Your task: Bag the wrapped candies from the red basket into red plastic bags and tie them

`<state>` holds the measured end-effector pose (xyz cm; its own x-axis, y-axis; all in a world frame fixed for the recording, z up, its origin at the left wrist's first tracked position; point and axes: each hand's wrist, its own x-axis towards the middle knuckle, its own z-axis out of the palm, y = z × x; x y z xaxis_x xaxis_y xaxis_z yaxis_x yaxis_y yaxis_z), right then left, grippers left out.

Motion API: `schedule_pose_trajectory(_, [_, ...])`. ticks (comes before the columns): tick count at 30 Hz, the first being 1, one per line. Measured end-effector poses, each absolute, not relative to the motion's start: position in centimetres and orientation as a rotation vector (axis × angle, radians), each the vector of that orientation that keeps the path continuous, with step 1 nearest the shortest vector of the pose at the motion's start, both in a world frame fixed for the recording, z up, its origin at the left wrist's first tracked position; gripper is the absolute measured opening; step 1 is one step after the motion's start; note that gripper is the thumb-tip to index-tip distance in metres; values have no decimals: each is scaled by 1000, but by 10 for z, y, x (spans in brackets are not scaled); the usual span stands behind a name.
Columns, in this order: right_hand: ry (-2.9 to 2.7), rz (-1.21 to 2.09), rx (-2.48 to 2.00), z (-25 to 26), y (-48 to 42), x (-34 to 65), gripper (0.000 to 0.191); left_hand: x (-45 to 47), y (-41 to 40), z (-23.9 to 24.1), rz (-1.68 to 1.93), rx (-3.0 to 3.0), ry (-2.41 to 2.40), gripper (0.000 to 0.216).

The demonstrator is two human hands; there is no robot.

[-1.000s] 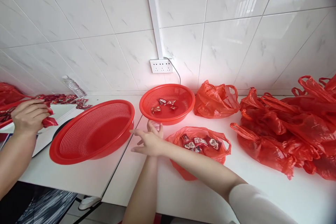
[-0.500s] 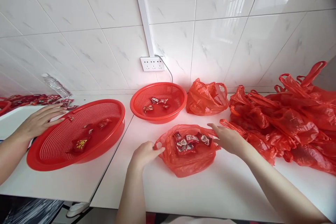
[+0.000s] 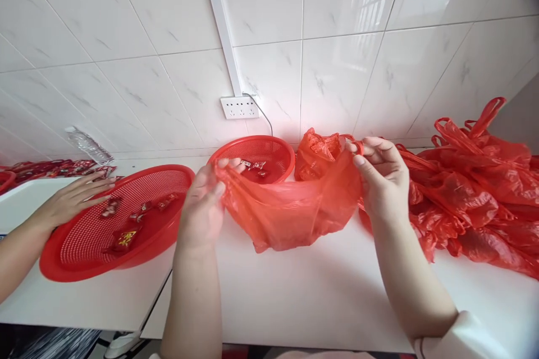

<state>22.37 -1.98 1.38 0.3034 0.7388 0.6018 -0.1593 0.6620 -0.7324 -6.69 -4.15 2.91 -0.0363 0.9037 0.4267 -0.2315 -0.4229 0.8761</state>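
Both my hands lift a red plastic bag (image 3: 290, 207) off the white table (image 3: 320, 297). My left hand (image 3: 204, 202) is closed on the bag's left edge. My right hand (image 3: 381, 176) is closed on its right handle. The bag hangs stretched between them, its bottom near the table. Its contents do not show from here. Behind the bag stands a small red basket (image 3: 269, 148) with a few wrapped candies in it.
A large red basket (image 3: 84, 252) with several wrapped candies sits at the left, and another person's hand (image 3: 71, 202) rests on its rim. A pile of red bags (image 3: 471, 190) fills the right. One tied red bag (image 3: 315, 151), a wall socket (image 3: 239, 107) and a water bottle (image 3: 88, 146) stand behind.
My hands closed on the bag's two sides and raised it from the table. The candies seen in its mouth are now out of sight. The other person's hand stays at the large basket.
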Motion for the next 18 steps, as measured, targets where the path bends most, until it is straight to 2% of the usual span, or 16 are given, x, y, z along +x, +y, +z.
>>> schedule_pose_trajectory(2, [-1191, 646, -565, 19, -25, 209, 23, -51, -43, 36, 1464, 1400, 707, 49])
schedule_pose_trajectory(5, [-1420, 653, -506, 20, -33, 194, 17, -25, -46, 36, 1188, 1477, 743, 59])
schedule_pose_trajectory(8, [-1771, 593, -369, 17, -38, 187, 24, -4, -47, 31, 937, 1602, 770, 51])
schedule_pose_trajectory(11, [-1985, 518, -331, 15, -37, 187, 32, 5, -42, 24, 792, 1689, 696, 18])
schedule_pose_trajectory(18, [-1918, 697, -557, 12, -23, 185, 27, -1, -32, 19, 865, 1522, 855, 40])
